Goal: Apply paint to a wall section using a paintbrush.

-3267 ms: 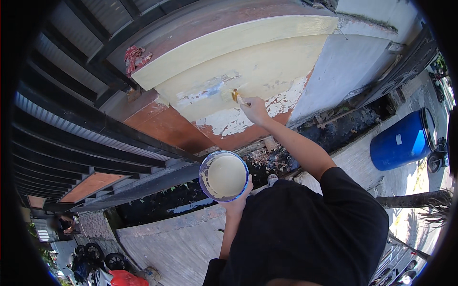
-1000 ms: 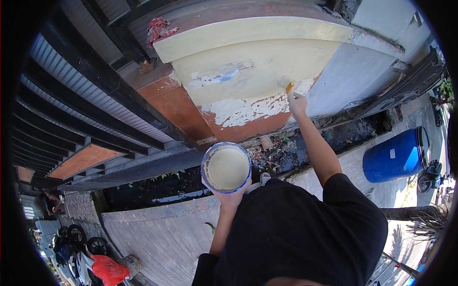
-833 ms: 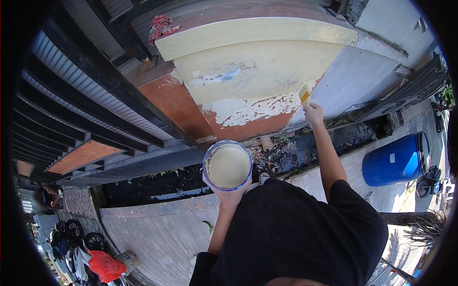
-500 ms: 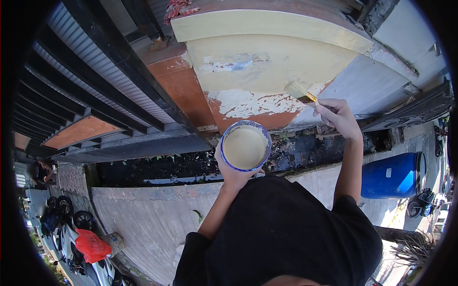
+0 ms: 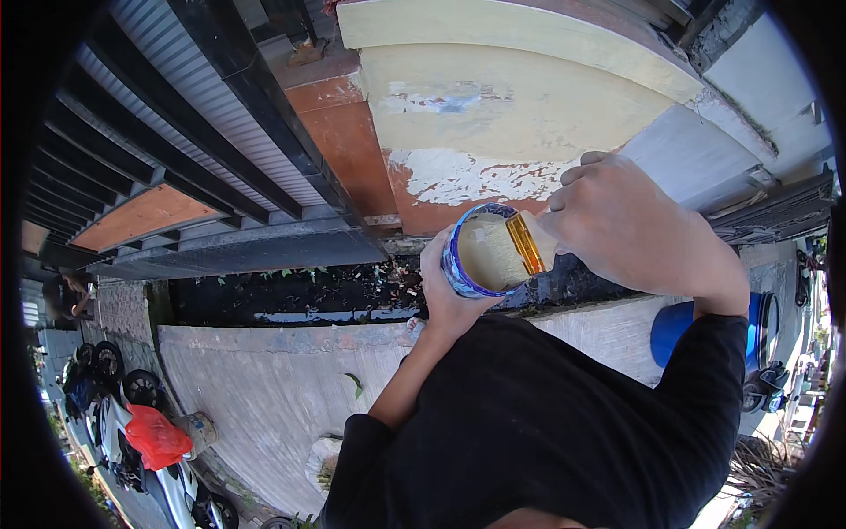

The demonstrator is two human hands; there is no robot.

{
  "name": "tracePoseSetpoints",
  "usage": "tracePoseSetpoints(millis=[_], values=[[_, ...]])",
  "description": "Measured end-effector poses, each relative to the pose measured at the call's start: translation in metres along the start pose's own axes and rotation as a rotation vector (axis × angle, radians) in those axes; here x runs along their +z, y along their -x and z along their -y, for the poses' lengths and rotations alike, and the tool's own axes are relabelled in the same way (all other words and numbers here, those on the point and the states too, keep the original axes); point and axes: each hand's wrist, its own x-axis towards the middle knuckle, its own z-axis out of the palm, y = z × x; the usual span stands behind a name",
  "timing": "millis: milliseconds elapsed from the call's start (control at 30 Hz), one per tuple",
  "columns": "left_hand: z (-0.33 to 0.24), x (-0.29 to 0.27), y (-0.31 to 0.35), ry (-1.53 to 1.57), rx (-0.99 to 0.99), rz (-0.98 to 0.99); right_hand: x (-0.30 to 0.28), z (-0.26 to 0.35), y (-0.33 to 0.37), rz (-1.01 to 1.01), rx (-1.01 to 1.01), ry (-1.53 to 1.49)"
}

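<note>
My left hand (image 5: 448, 295) is wrapped round the side of a small open can of cream paint (image 5: 477, 249), held in front of my chest and tilted a little. My right hand (image 5: 617, 216) grips the handle of a flat paintbrush (image 5: 526, 243) with a gold-coloured band. The brush's paint-coated bristles are inside the can's mouth, against the paint or the inner wall. Beyond them stands a low wall (image 5: 529, 97), its upper part covered in pale yellow. Lower down, white patches (image 5: 480, 176) and reddish-brown show through.
A dark drainage ditch (image 5: 291, 295) runs between the wall and the concrete pavement (image 5: 256, 379). A dark metal gate (image 5: 220, 97) stands to the left. Motorcycles (image 5: 106, 414) and a red bag (image 5: 159, 436) lie lower left; a blue barrel (image 5: 671, 332) is partly behind my right arm.
My right hand has brought the brush from the wall down into the can, moving left and toward me. The can has shifted slightly right and tilted toward the brush.
</note>
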Motion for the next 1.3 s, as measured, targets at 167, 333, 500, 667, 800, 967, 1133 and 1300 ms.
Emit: tracePoseSetpoints(millis=[167,333,500,667,800,967,1133,1300], values=[[-0.001,-0.002,0.004,0.025,0.0,-0.043,0.01,0.023,-0.026,0.111,-0.063,0.1],[-0.003,-0.007,0.003,-0.065,0.076,-0.04,0.025,0.029,-0.04,0.179,-0.075,0.077],[-0.002,-0.006,0.004,0.005,0.083,-0.082,0.029,0.028,-0.045,0.185,-0.062,0.075],[-0.003,-0.011,0.004,-0.052,0.051,-0.042,0.031,0.018,-0.035,0.076,-0.064,0.028],[0.001,-0.011,0.009,0.078,-0.019,-0.08,0.026,0.0,-0.02,-0.178,-0.032,-0.037],[0.004,-0.011,0.009,0.058,-0.037,-0.081,0.028,0.005,-0.004,-0.164,0.035,-0.087],[-0.003,-0.011,0.001,0.026,-0.045,-0.042,0.034,0.027,-0.004,-0.213,-0.019,0.122],[-0.011,-0.005,-0.006,-0.002,-0.033,-0.038,0.034,0.051,-0.011,-0.088,0.015,0.342]])
